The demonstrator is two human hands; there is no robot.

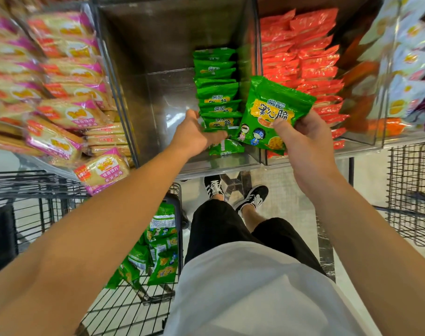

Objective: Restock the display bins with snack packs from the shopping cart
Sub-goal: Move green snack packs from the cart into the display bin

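packs (217,93) in mid bin (172,98), R side | cart (143,299) below-L

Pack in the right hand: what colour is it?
Green, with yellow lettering panel and two cartoon figures; the green pack in the right hand shows in the head view.

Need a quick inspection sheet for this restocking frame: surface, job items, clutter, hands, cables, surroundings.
Surface: clear middle bin, left part bare, a row of green packs along its right wall.
Job's things: shopping cart at lower left, more green packs in the cart.
Clutter: nothing seen.
Hands: right hand grips held green packs above the bin; left hand reaches into the bin at the front of the row, grip unclear.
Cables: nothing seen.
Surroundings: red packs in the right bin, pink-edged biscuit packs on the left, wire rack at right.
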